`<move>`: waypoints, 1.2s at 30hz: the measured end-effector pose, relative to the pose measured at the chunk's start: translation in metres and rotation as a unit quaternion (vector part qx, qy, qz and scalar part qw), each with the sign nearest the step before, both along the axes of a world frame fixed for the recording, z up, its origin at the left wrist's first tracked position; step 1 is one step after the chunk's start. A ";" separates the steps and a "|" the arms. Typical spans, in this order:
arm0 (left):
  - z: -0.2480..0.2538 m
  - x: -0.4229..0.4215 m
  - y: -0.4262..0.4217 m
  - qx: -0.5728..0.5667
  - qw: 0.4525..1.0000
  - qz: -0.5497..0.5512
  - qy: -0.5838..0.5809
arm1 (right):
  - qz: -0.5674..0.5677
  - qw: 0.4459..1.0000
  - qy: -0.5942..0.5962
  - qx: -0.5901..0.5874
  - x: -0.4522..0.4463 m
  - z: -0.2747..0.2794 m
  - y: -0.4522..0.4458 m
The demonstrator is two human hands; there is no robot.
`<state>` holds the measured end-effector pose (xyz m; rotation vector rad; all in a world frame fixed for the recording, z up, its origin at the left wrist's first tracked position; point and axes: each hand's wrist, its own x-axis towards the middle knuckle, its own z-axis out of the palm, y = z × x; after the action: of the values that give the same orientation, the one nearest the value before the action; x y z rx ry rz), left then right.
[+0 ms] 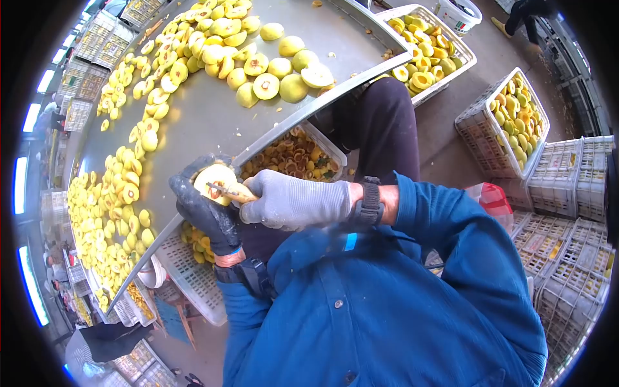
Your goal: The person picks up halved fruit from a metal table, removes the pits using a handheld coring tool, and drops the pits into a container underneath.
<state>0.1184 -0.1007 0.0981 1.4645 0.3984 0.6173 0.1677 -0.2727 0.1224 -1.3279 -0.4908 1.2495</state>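
My left hand (201,209), in a dark, dirty glove, is wrapped round a halved yellow fruit (213,178) with its cut face up. My right hand (290,201), in a light grey glove, grips the wooden handle of a small tool (240,193). The tool's metal tip rests on the fruit's brown centre. Both hands are just off the edge of a metal table (200,116), which bears many fruit halves (266,86). Below the hands, a crate (332,148) holds brown and yellow scraps.
Crates of yellow halves stand on the floor (474,57) (477,122) at the upper right. Stacked white crates (561,174) line the right side. Under the table edge is another crate (196,284). A person's legs (525,19) show at the top right.
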 end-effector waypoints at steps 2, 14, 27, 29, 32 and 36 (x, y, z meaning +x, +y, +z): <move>0.004 -0.002 0.006 0.079 0.995 -0.063 0.014 | -0.009 0.958 -0.285 -0.028 -0.001 -0.005 -0.001; 0.017 -0.001 -0.023 -0.112 0.984 -0.084 -0.111 | -0.081 0.969 -0.194 0.132 -0.021 -0.019 0.006; -0.003 -0.017 -0.006 -0.164 0.967 -0.132 -0.145 | -0.029 0.933 -0.351 0.074 -0.029 -0.035 0.019; -0.009 -0.021 -0.012 -0.236 0.956 -0.103 -0.138 | -0.041 0.891 -0.450 0.043 -0.032 -0.048 0.020; -0.014 -0.019 -0.014 -0.267 0.946 -0.066 -0.171 | -0.043 0.864 -0.502 0.019 -0.027 -0.056 0.028; -0.032 -0.029 0.001 -0.295 0.940 -0.050 -0.165 | -0.080 0.808 -0.577 0.092 -0.022 -0.091 0.043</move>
<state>0.0898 -0.0994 0.0660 0.7849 0.2141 0.5833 0.1453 -0.2299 0.0310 -1.8128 -1.2666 0.0943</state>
